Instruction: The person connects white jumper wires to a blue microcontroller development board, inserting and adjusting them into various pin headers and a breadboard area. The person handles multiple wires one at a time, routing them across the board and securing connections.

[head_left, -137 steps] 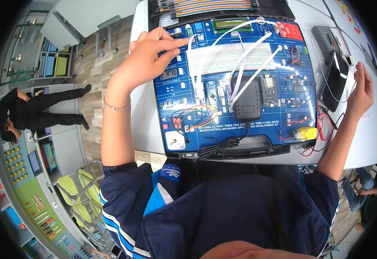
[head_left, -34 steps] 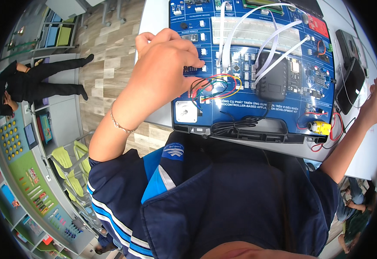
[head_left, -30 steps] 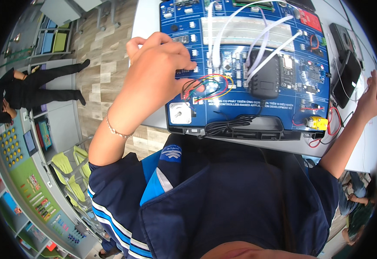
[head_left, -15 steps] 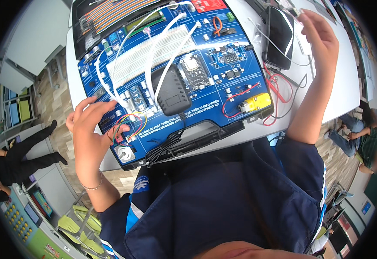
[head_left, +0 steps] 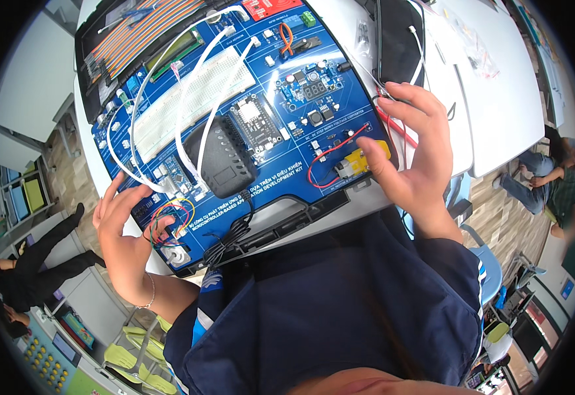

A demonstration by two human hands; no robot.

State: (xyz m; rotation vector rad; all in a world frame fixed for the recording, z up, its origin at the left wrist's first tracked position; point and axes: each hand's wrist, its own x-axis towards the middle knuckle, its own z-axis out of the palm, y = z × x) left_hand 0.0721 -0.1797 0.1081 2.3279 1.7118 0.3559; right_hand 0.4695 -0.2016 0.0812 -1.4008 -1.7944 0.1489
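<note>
A blue electronics training board (head_left: 281, 181) lies in an open black case before me. My left hand (head_left: 126, 230) rests at its near left corner, fingers apart beside a small module with coloured wires (head_left: 181, 214) and a stepper motor (head_left: 175, 255). My right hand (head_left: 422, 151) is open at the right edge, its thumb over the yellow gear motor (head_left: 366, 161) and its fingers by the red test leads (head_left: 399, 128). A black power adapter (head_left: 220, 158) sits on the board below the white breadboard (head_left: 195, 105). White cables (head_left: 202, 69) arch over both.
A dark phone (head_left: 399, 49) lies on the white table (head_left: 504, 112) right of the case, with a white cable over it. Rainbow ribbon wires (head_left: 146, 36) fill the case's far part. The adapter's black cord (head_left: 228, 240) is bundled at the near handle. Other people sit off both sides.
My right hand has come down from beyond the phone to the board's right edge, leaving the white cable end. The board appears farther left in view; my left hand stays at its corner.
</note>
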